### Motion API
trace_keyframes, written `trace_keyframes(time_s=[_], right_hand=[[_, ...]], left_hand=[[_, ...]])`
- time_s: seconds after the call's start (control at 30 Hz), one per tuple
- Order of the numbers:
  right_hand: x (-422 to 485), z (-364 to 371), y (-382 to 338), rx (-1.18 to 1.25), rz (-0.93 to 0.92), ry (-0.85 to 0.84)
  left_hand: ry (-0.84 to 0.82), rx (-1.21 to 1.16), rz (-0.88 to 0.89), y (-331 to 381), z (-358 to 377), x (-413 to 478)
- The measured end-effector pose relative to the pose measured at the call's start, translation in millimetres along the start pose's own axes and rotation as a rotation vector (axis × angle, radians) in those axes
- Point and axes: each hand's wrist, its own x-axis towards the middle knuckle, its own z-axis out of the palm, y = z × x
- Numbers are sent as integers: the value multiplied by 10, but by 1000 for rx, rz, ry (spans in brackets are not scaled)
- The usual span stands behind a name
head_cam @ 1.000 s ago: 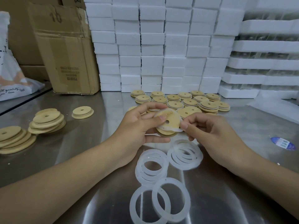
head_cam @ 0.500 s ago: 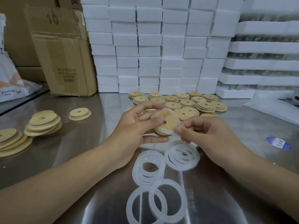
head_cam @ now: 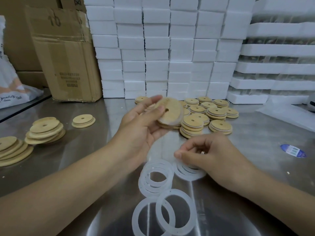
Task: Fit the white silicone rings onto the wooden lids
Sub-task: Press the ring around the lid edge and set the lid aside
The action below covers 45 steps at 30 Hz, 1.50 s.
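Observation:
My left hand [head_cam: 141, 126] holds a round wooden lid [head_cam: 170, 111] with a centre hole and a white silicone ring round its edge, thumb on top, above the steel table [head_cam: 85, 167]. My right hand [head_cam: 209, 155] is lower, fingers curled over a pile of white silicone rings [head_cam: 187, 171]; whether it pinches one I cannot tell. More loose rings [head_cam: 156, 178] lie near the front, two of them [head_cam: 163, 217] overlapping. Behind the held lid are several stacks of ringed lids [head_cam: 216, 113]. Bare wooden lids [head_cam: 46, 130] are piled at the left.
A wall of white foam blocks [head_cam: 162, 48] and foam trays [head_cam: 279, 48] closes the back. A cardboard box [head_cam: 64, 53] leans at the back left beside a plastic bag [head_cam: 10, 89]. A blue sticker [head_cam: 293, 150] lies at the right.
My right hand has let go of the lid and dropped down to the ring pile. My left hand has carried the lid up and away toward the stacks.

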Motion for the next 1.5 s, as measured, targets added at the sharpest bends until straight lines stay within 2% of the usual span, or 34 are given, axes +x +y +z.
trace_keyframes(time_s=[0.1, 0.2, 0.3, 0.4, 0.47, 0.63, 0.73, 0.9, 1.1, 1.33, 1.5], right_hand=[[-36, 70, -50, -37, -38, 22], [-18, 45, -104, -47, -100, 220], [25, -5, -70, 56, -41, 350], [64, -26, -44, 61, -78, 239], [70, -28, -16, 76, -132, 209], [89, -80, 24, 213, -147, 258], [98, -91, 79, 257, -119, 233], [111, -104, 86, 295, -110, 231], [119, -135, 106, 297, -86, 172], [134, -207, 155, 321, -3, 86], [133, -195, 158, 339, 32, 73]], left_hand=[[16, 37, 23, 91, -39, 49], [-20, 144, 13, 82, -87, -2], [-121, 294, 41, 56, -58, -48], [-218, 408, 96, -3, 22, -87], [-223, 500, 149, -54, 42, -111], [-25, 657, 358, -87, -15, -119], [-37, 770, 431, -100, -65, -130], [-32, 822, 477, -103, -70, -143], [-108, 939, 453, -72, -105, -119], [-187, 963, 404, 26, -206, -38], [-309, 1163, 491, 140, -216, 7]])
